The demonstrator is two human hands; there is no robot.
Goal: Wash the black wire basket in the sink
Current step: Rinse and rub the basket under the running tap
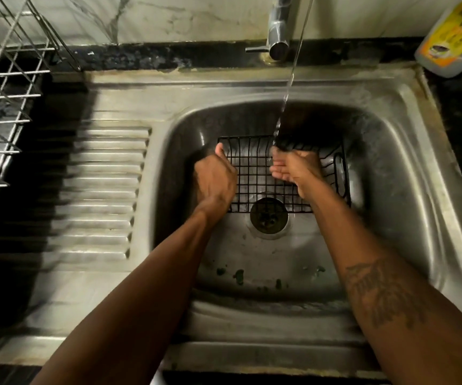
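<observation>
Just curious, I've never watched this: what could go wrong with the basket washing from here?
Only the left hand grips the black wire basket, by its left rim; wet wire might slip and bang the steel sink. The water stream hits the cupped right hand, so it may splash out. Green scraps on the sink floor could cling to the basket.

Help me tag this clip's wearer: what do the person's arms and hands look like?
Both forearms are bare, sleeveless. Left hand and right hand wear no gloves. The right forearm bears a dark tattoo.
</observation>
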